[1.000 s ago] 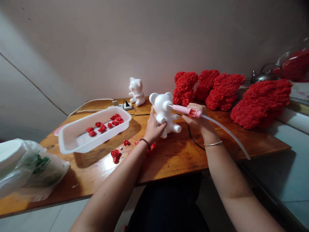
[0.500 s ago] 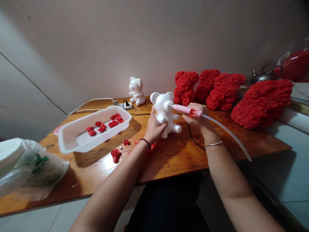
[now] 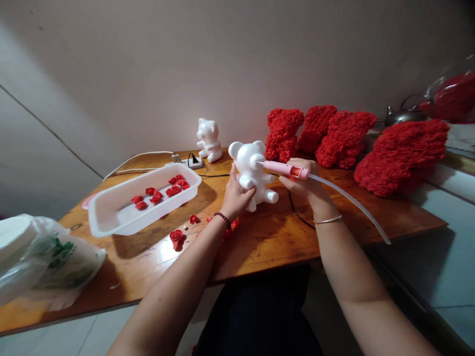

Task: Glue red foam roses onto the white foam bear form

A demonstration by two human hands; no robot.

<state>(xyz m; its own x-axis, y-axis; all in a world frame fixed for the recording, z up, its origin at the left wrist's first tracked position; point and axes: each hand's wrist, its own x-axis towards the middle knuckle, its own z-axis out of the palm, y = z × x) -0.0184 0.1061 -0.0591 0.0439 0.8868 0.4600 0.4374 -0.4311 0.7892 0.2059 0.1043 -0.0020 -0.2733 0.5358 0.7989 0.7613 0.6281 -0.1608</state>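
Observation:
My left hand (image 3: pixel 235 196) is wrapped round the body of a white foam bear (image 3: pixel 252 170) and holds it upright over the wooden table (image 3: pixel 260 237). A pink glue gun (image 3: pixel 287 170) sits in my right hand (image 3: pixel 304 183), which grips it with closed fingers. Its tip touches the side of the bear's head. A clear glue stick (image 3: pixel 352 202) trails back from the gun to the right. A black cord (image 3: pixel 297 213) runs under my right wrist.
A white tray (image 3: pixel 111 217) with several red foam roses (image 3: pixel 163 190) lies to the left; loose roses (image 3: pixel 177 236) lie in front of it. A second white bear (image 3: pixel 208 140) and a power strip (image 3: pixel 191 163) stand at the back. Several rose-covered bears (image 3: pixel 345 136) fill the right. A plastic bag (image 3: pixel 48 262) lies far left.
Both hands, the bear and the glue gun stay nearly still, with only a slight shift of the view.

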